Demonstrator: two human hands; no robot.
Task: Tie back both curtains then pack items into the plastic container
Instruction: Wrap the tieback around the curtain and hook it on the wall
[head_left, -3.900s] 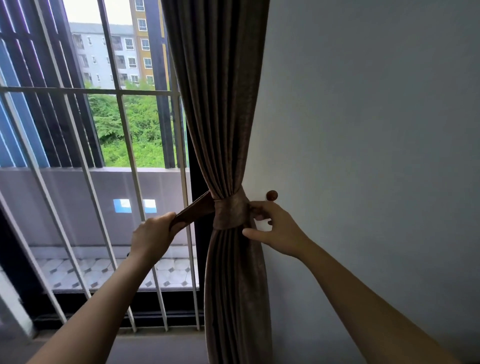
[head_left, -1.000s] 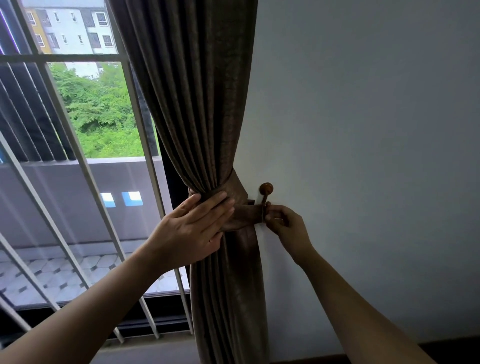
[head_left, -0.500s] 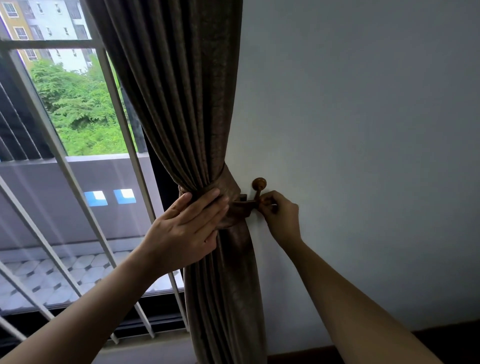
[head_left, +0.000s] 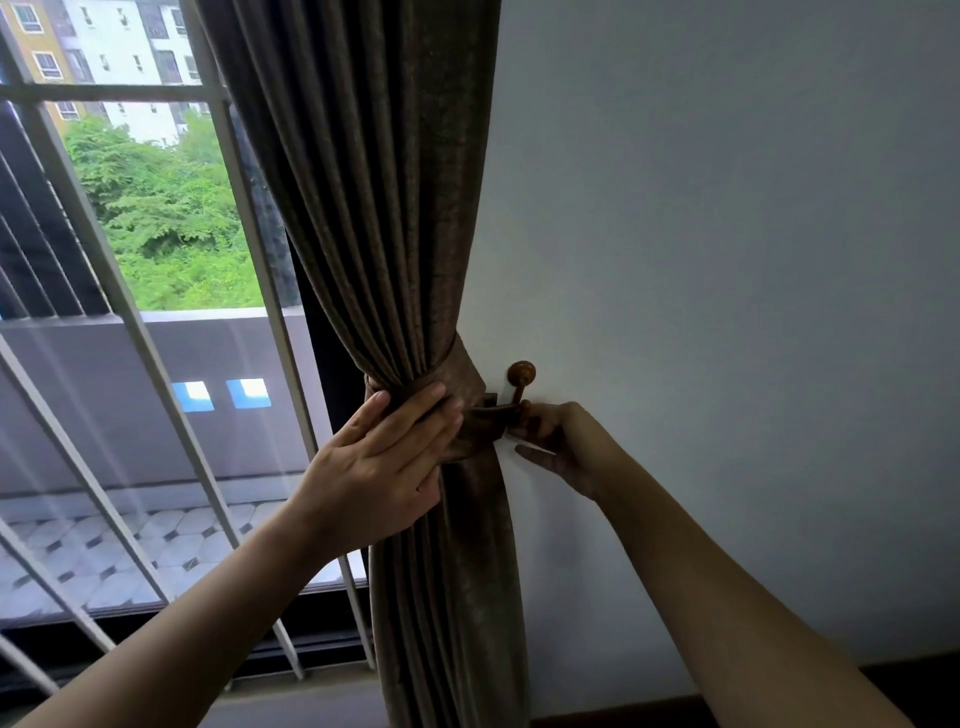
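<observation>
- Window bars (head_left: 130, 332): background at left; no task item lies here.
- Left hand (head_left: 379, 467): fingers straight and close together, laid flat on the gathered fabric. A few seconds ago this hand was pulling the band's free end out toward the window; it now only presses the bundle in place.
- Curtain (head_left: 384, 234): drawn into one tight bunch against the wall edge and hanging straight below the gather.
- Tieback (head_left: 465, 376): wrapped round the bunch, its end reaching right to the hook's stem. Earlier that end stood clear of the hook.
- Hook (head_left: 521, 373): round knob on the wall, just beside the curtain.
- Right hand (head_left: 566, 447): fingers curled, pinching the tieback's end under the knob. Whether the loop is already seated cannot be told.
- Judgement: this curtain is nearly fastened. The plastic container is not in view, so packing remains.
</observation>
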